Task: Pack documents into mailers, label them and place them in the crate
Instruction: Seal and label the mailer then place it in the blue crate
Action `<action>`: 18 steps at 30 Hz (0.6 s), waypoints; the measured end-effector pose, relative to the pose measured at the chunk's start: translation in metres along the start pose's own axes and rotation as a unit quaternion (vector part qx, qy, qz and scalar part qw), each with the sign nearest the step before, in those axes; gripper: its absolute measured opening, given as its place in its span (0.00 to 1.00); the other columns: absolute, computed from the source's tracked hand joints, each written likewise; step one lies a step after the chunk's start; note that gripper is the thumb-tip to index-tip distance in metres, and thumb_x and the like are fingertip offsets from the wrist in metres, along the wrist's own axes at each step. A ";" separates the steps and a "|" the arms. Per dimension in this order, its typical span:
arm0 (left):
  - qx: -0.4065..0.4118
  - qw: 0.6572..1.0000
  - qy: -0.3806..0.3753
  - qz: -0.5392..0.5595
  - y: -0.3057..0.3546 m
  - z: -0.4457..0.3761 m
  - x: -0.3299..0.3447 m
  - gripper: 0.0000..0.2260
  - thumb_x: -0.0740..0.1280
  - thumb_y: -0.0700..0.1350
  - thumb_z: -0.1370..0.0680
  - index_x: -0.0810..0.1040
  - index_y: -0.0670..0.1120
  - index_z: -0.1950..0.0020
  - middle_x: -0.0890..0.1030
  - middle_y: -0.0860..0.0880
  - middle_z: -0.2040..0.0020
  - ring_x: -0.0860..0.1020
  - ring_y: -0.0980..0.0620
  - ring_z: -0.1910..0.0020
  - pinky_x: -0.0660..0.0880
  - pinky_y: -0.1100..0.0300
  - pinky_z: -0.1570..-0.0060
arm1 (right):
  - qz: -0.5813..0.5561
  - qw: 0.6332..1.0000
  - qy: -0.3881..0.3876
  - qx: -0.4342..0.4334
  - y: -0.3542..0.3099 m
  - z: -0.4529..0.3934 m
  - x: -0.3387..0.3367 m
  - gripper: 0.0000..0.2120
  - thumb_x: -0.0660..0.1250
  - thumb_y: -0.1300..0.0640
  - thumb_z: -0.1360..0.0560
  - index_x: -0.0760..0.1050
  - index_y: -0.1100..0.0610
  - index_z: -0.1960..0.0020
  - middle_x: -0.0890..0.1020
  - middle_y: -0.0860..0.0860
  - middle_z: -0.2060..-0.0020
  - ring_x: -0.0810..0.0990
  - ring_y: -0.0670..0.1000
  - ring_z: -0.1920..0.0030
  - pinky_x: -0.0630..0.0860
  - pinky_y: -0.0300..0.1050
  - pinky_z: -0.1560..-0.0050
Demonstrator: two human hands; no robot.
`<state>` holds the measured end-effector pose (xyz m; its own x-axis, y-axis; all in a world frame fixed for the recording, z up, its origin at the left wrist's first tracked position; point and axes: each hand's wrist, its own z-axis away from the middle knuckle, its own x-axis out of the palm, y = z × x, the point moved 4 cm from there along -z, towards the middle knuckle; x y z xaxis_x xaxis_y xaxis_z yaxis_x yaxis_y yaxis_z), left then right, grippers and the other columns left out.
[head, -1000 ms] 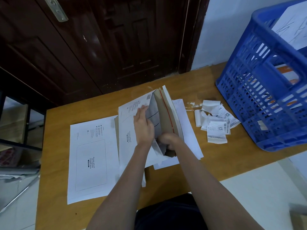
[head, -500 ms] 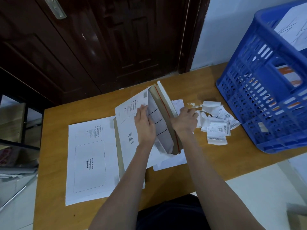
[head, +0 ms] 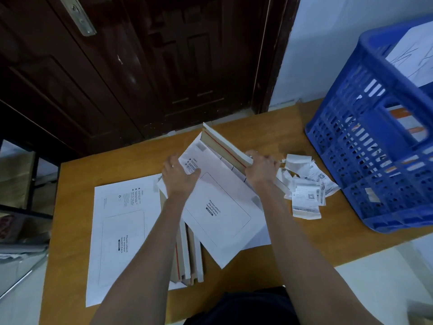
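A white cardboard mailer [head: 220, 207] lies face up and skewed in the middle of the wooden table [head: 70, 207]. Its flap [head: 225, 144], with a red tear strip, stands up along the far right edge. My right hand [head: 262, 170] grips that flap near its lower end. My left hand [head: 179, 177] presses on the mailer's top left corner, fingers curled over the edge. A second white mailer [head: 119, 235] lies flat to the left. More mailers [head: 189, 259] are stacked under my left forearm. A heap of printed labels [head: 307, 191] sits right of my right hand.
A blue plastic crate [head: 375, 146] stands tilted at the table's right end, with white mailers inside. A dark wooden door [head: 140, 66] is behind the table. A white sheet [head: 260, 238] pokes out under the mailer. Pale floor shows at the lower right.
The mailer was held open and upright with my right hand inside it; now it lies flatter, face up. My right hand came out and took the flap. My left hand slid to the corner.
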<state>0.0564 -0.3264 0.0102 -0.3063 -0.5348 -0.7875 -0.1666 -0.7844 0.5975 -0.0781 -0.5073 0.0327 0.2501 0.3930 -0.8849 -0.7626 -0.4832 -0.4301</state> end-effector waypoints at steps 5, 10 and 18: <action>-0.058 0.994 -0.030 -0.088 -0.017 0.002 -0.001 0.47 0.73 0.62 0.33 0.51 0.47 0.24 0.60 0.44 0.25 0.57 0.42 0.25 0.49 0.40 0.27 | 0.037 0.996 -0.035 -0.071 -0.011 -0.023 -0.002 0.22 0.60 0.64 0.24 0.71 0.45 0.35 0.80 0.54 0.46 0.66 0.57 0.37 0.59 0.51 0.38; -0.116 0.989 -0.029 -0.085 -0.029 0.014 0.009 0.51 0.71 0.68 0.36 0.51 0.46 0.24 0.67 0.42 0.28 0.64 0.40 0.28 0.54 0.39 0.28 | 0.083 0.976 -0.154 -0.126 -0.022 -0.044 0.005 0.23 0.56 0.63 0.23 0.69 0.43 0.34 0.77 0.55 0.42 0.64 0.57 0.34 0.56 0.52 0.33; -0.164 0.960 -0.066 -0.216 -0.050 0.039 0.022 0.41 0.65 0.70 0.32 0.61 0.43 0.31 0.75 0.43 0.37 0.72 0.43 0.36 0.65 0.48 0.39 | -0.038 0.984 -0.138 -0.109 -0.015 -0.042 0.054 0.21 0.62 0.68 0.28 0.78 0.49 0.42 0.80 0.51 0.44 0.74 0.54 0.40 0.68 0.48 0.36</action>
<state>0.0215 -0.2863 -0.0312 -0.3948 -0.1095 -0.9122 -0.0066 -0.9925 0.1220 -0.0286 -0.5117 -0.0159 0.1075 0.6177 -0.7790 -0.5940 -0.5884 -0.5486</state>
